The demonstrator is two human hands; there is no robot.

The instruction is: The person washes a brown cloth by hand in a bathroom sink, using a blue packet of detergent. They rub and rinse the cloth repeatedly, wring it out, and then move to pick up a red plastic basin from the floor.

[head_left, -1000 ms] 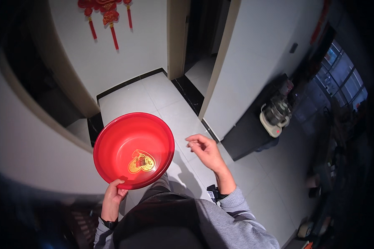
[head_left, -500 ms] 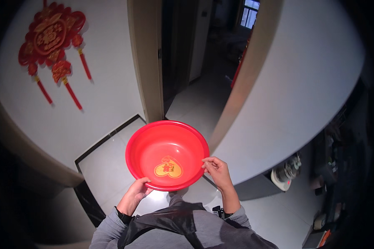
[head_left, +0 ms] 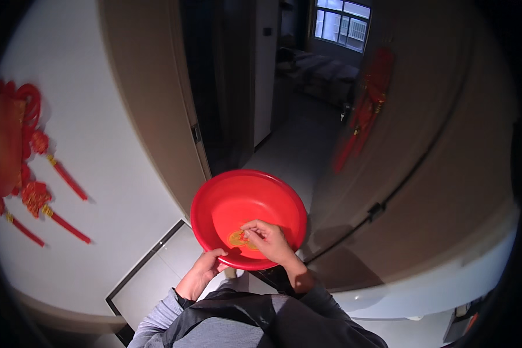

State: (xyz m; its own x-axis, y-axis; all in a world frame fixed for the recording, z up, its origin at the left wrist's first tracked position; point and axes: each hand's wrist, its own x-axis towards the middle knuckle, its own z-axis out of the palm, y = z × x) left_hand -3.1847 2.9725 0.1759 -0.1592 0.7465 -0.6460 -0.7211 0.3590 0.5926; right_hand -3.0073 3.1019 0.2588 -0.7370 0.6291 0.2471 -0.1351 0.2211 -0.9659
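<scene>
I stand at an open doorway with a dark corridor beyond it, running toward a window at the far end. The door frame rises close on my left, and the white wall beside it carries a red knotted hanging. On my right a brown door stands swung open, a second red hanging on it. Pale floor tiles lie below on my left.

I hold a red plastic basin out in front of my chest, level, its rim near the frame on the left and the door on the right. My left hand grips the near rim from below, fingers curled under it, thumb on the edge. My right hand reaches over the near rim into the basin, its fingertips drawn together and touching the gold emblem on the bottom; I cannot tell whether they pinch anything.
</scene>
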